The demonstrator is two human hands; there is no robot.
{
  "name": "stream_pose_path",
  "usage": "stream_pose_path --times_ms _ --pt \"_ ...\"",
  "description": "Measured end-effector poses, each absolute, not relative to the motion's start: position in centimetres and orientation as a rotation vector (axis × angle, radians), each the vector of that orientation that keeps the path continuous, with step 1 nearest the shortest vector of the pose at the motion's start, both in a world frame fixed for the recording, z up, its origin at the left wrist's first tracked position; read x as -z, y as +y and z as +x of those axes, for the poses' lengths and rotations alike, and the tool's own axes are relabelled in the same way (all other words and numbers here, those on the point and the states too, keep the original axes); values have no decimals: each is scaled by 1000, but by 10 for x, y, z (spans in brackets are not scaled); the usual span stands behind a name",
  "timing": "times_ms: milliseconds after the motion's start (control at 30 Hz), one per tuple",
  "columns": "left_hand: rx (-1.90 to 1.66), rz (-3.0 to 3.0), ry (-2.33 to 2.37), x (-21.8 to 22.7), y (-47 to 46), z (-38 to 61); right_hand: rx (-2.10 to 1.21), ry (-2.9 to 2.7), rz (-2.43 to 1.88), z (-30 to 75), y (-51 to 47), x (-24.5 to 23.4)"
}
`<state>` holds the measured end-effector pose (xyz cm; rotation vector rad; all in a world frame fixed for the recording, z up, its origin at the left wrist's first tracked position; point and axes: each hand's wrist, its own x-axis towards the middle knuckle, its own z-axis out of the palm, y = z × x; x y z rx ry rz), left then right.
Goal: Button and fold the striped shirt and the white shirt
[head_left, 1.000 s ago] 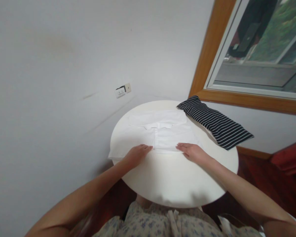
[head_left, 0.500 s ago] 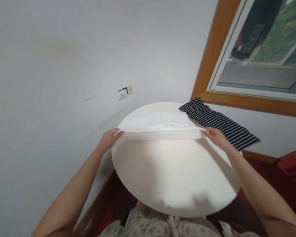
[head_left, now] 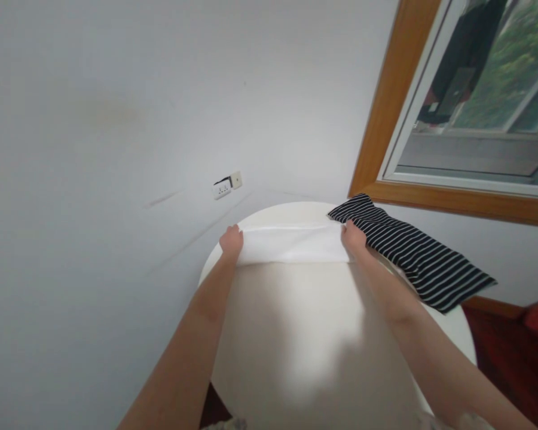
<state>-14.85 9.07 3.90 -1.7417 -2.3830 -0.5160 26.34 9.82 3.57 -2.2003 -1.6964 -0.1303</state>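
Observation:
A strip of folded white cloth (head_left: 293, 245) lies across the far part of a round white table (head_left: 305, 334). My left hand (head_left: 232, 240) is closed on the cloth's far left corner. At the opposite far corner my right hand (head_left: 354, 237) grips it too, the fingers curled and partly hidden. Between the two hands the far edge looks nearly straight. Just right of my right hand lies a black cloth with white stripes (head_left: 412, 251), which hangs over the table's right edge.
Behind the table rises a white wall with a power socket (head_left: 222, 189). To the right is a window with a wooden frame (head_left: 452, 200). Dark red floor (head_left: 502, 358) shows at the lower right.
Both hands have moved away from me and closer together, now at the cloth's far edge. The far part of the white cloth has been folded over, leaving a narrower strip.

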Motion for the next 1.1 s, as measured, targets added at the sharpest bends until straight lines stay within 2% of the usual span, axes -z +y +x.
stream_pose_path --times_ms 167,467,600,700,800,933,1100 --pt "510 -1662 -2369 -21 97 -163 218 -1825 -2212 261 109 -25" --pt "410 -1703 -2371 -28 97 -163 204 -1897 -2273 255 123 -24" --pt "424 -1819 -2141 -43 90 -152 203 -1883 -2285 255 119 -28" --pt "554 -1938 -1841 -57 81 -122 408 -1876 -2151 249 108 -40" --pt "641 -2158 -1741 -59 72 -77 575 -2038 -1864 226 92 -53" --pt "525 -2397 -1837 -35 61 -28 328 -2380 -1617 180 74 -47" --pt "515 -2388 -1927 -4 52 -20 -114 -2354 -1830 156 63 -17"
